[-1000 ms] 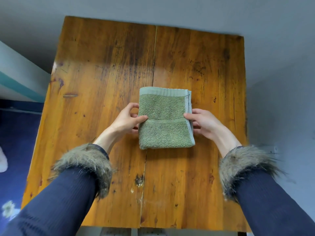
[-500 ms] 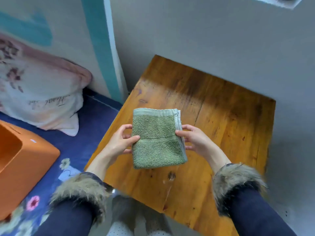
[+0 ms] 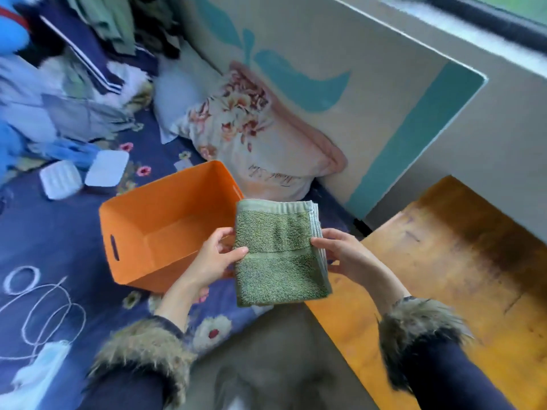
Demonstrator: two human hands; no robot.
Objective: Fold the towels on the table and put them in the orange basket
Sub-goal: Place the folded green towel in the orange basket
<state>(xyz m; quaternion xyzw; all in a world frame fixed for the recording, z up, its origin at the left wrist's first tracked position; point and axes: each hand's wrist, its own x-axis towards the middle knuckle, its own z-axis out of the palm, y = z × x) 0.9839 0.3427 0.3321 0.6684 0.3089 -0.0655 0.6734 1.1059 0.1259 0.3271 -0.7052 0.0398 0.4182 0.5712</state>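
Observation:
A folded green towel (image 3: 279, 255) is held in the air between both hands, just right of the orange basket (image 3: 133, 232). My left hand (image 3: 214, 261) grips its left edge with the thumb on top. My right hand (image 3: 346, 254) pinches the right edge, where the folded layers show. The orange basket stands on a blue floral bed cover (image 3: 44, 261) and looks empty inside. The wooden table (image 3: 444, 276) lies to the right, with no towel on the part in view.
A floral pillow (image 3: 260, 134) leans against the headboard (image 3: 370, 93) behind the basket. Piled clothes (image 3: 74, 84) and two white containers (image 3: 83, 173) lie at the far left. A face mask (image 3: 38, 368) rests at the lower left.
The towel was lifted off the table and carried left toward the orange basket. The view swung left, bringing the basket and bed fully into sight.

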